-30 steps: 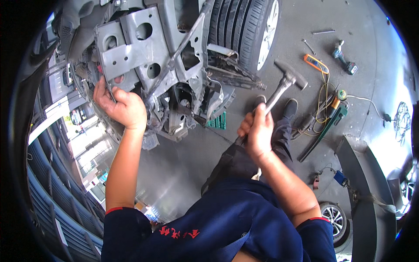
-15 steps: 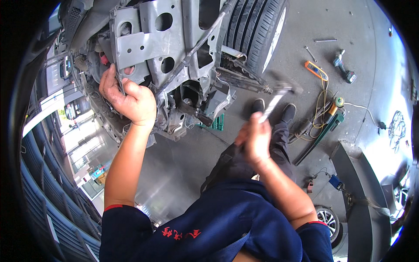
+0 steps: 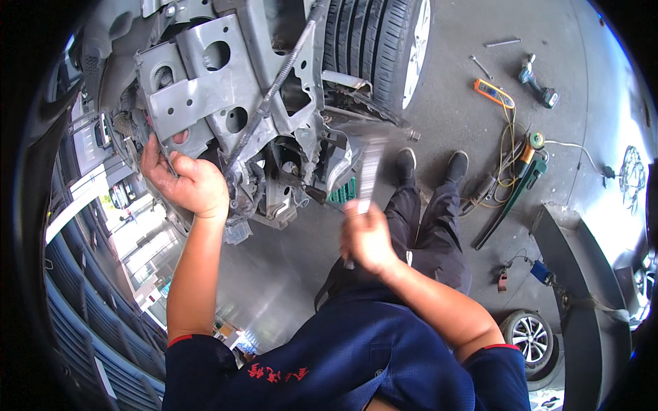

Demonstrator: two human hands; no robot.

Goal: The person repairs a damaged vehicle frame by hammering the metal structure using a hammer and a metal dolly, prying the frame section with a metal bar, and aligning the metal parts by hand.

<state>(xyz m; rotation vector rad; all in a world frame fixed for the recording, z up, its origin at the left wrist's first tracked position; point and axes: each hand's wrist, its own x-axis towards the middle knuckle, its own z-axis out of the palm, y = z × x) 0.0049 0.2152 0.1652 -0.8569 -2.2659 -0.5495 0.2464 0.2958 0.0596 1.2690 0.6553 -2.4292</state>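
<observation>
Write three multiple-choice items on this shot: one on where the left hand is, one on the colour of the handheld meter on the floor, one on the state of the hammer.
1. Where is the left hand?
A. gripping the edge of the grey metal bracket on the car front
B. flat on the tyre
C. on the floor

2. What colour is the handheld meter lying on the floor?
A. blue
B. orange
C. white

3. What state is the hammer in?
A. lying on the floor
B. hanging from the car
C. held in the right hand, blurred by motion

Answers:
1 A, the fingers curl round the bracket's lower left edge.
2 B, its casing shows orange against the grey floor.
3 C, the right hand grips the handle and the head is smeared.
</observation>
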